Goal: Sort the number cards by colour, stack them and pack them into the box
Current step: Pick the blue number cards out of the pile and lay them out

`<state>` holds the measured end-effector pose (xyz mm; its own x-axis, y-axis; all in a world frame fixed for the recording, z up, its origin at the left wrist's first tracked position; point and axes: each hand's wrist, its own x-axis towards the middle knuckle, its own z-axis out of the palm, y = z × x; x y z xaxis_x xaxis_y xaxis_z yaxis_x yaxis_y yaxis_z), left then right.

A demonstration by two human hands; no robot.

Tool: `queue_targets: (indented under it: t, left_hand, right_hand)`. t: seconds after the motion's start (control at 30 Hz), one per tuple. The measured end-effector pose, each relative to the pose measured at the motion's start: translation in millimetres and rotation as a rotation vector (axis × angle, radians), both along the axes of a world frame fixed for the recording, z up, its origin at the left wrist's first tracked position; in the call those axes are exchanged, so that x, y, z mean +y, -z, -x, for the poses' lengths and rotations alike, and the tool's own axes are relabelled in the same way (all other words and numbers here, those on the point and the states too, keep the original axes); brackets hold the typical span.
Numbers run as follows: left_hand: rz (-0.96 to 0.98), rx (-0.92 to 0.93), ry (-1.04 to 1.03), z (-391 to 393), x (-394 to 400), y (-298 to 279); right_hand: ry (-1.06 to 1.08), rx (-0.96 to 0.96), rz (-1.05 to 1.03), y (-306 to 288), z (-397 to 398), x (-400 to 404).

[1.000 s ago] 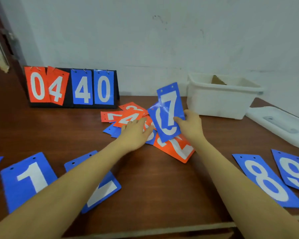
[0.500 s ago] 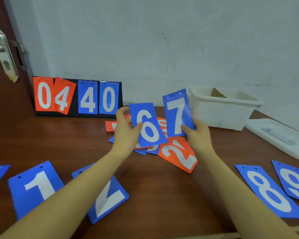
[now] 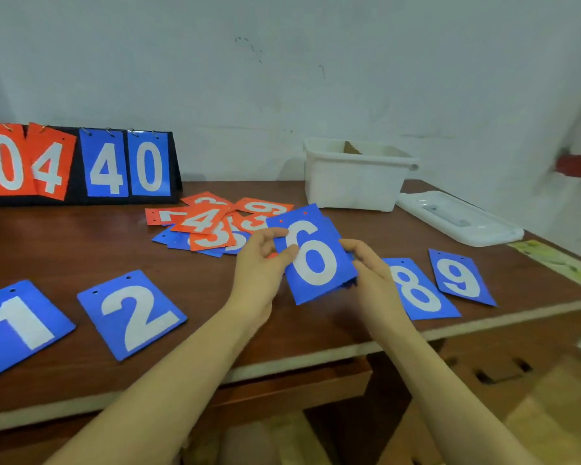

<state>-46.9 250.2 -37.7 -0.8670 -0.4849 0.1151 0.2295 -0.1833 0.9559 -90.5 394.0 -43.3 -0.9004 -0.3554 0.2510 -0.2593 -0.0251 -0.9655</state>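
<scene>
Plain indoor utility or activity room: a scuffed, unpainted pale plaster wall backs a worn dark brown wooden table carrying a black tabletop flip scoreboard and a white plastic storage box

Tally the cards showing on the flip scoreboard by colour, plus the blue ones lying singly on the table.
Orange scoreboard cards: 2
Blue scoreboard cards: 2
Single blue table cards: 4
Total: 8

Left hand and right hand pinch one card's edges, seemingly raised.
</scene>
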Motion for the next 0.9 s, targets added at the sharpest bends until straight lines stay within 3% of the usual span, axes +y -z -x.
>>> queue_targets:
  t: [0.17,0.27,0.37,0.47,0.6,0.83,0.9]
  left_hand:
    - [0.042,-0.035,-0.049,-4.5,5.8,-0.2]
    - [0.268,-0.035,-0.117,-7.1,12.1,0.7]
    - [0.402,0.018,-0.144,-8.1,17.4,1.6]
    - [0.489,-0.024,-0.154,-8.2,14.0,5.6]
    - [0.581,-0.078,-0.167,-3.2,19.2,10.3]
    - [1.146,-0.317,0.115,34.1,52.8,23.6]
    - [1.196,-0.387,0.17,39.0,47.8,21.1]
  right_hand:
    - [0.01,-0.018,0.073,2.5,0.2,11.2]
    - [0.009,0.009,-0.005,6.2,-0.2,15.0]
    - [0.201,0.102,-0.124,10.2,4.7,22.0]
    - [0.322,0.003,-0.098,10.2,12.0,38.6]
    - [0.275,-0.07,-0.022,6.4,10.4,46.9]
    - [0.403,-0.022,0.108,-1.3,10.9,46.8]
    - [0.412,-0.013,0.124,-1.7,12.6,49.7]
